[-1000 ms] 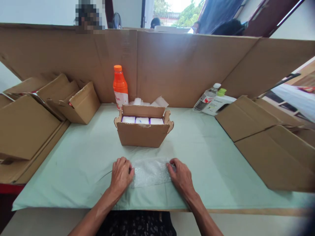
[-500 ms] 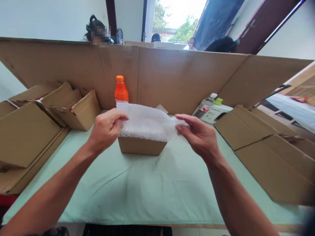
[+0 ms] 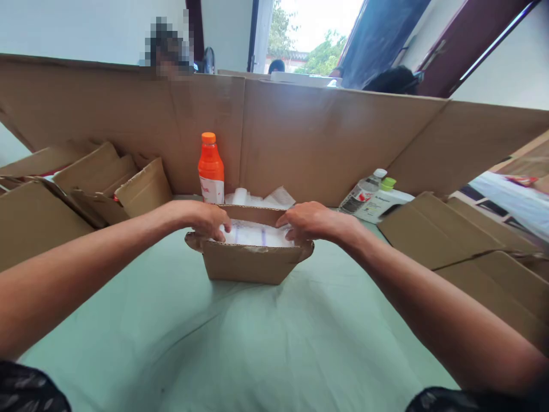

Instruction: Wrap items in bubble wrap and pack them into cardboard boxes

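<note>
A small open cardboard box (image 3: 246,266) stands upright on the green cloth. Inside it lies white bubble wrap (image 3: 257,236), with faint purple marks on its top. My left hand (image 3: 208,220) reaches over the box's left end, fingers apart and bent down onto the bubble wrap. Over the right end, my right hand (image 3: 306,221) does the same, its fingers spread at the wrap's edge. Neither hand shows a grip, though some fingertips are hidden inside the box. Small flaps stick out at both ends of the box.
An orange bottle (image 3: 211,166) and white wrapping pieces (image 3: 257,199) stand behind the box. A clear bottle (image 3: 362,189) and a white jug (image 3: 380,203) lean at right. Cardboard boxes flank both sides; a tall cardboard partition (image 3: 326,137) closes the back, with people beyond.
The bubble wrap, stretched between both hands above the box, is now down inside it. My hands have moved inward to the box ends and let go of the sheet's sides.
</note>
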{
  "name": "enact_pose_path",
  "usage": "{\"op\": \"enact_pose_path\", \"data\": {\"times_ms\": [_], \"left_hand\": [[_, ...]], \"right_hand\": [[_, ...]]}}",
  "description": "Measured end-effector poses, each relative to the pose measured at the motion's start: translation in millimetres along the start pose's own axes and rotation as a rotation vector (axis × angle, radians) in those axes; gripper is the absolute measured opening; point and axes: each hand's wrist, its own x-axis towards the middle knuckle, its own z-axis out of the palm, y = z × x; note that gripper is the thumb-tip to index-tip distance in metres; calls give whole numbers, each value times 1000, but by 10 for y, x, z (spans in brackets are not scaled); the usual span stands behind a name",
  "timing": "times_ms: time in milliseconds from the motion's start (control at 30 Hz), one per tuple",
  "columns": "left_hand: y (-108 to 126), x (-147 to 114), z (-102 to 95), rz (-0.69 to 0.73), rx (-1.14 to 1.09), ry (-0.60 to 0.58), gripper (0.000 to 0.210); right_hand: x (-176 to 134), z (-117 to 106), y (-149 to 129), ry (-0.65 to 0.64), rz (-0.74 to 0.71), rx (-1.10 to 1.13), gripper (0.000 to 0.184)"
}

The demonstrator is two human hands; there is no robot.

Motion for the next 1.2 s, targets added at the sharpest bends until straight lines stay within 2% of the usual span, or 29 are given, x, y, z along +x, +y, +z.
{"op": "enact_pose_path", "data": {"times_ms": [133, 300, 367, 433, 500, 533, 567, 600, 667, 733, 833, 933, 1033, 1100, 1200], "left_hand": [[-5, -99, -75, 128, 71, -130, 18], [148, 15, 82, 99, 7, -235, 18], [175, -24, 70, 108, -5, -225, 19], [124, -224, 37, 120, -69, -88, 23], [-7, -561, 83, 88, -204, 193, 28], [-94, -747, 164, 44, -285, 344, 30], [-185, -918, 287, -39, -371, 474, 30], [-272, -1058, 447, -124, -459, 578, 33], [-393, -1201, 830, -191, -618, 593, 55], [-402, -1159, 1199, -229, -745, 555, 67], [-190, -921, 1543, -237, -891, 511, 56], [115, -790, 1648, -194, -909, 524, 52], [247, -949, 1677, -136, -945, 532, 56], [164, -1214, 1680, -213, -980, 593, 52], [-195, -1739, 1618, -457, -938, 769, 45]], "right_hand": [[-72, -9, -22, 144, -30, 47, 26], [160, 57, -244, -63, -27, 121, 39], [95, 76, -227, 1, -38, 174, 36], [-168, 138, -147, 249, -28, 276, 31], [-547, 301, -58, 558, 74, 394, 27], [-725, 432, -31, 666, 157, 454, 27], [-865, 592, -26, 718, 237, 519, 26], [-949, 773, -47, 721, 296, 596, 27], [-933, 1148, -160, 653, 329, 756, 35], [-743, 1456, -317, 573, 338, 895, 45], [-500, 1685, -447, 576, 420, 1014, 44], [-591, 1713, -352, 646, 496, 1014, 38], [-733, 1696, -235, 668, 506, 990, 35], [-627, 1673, -323, 611, 436, 996, 35], [-72, 1560, -789, 487, 214, 1066, 38]]}}
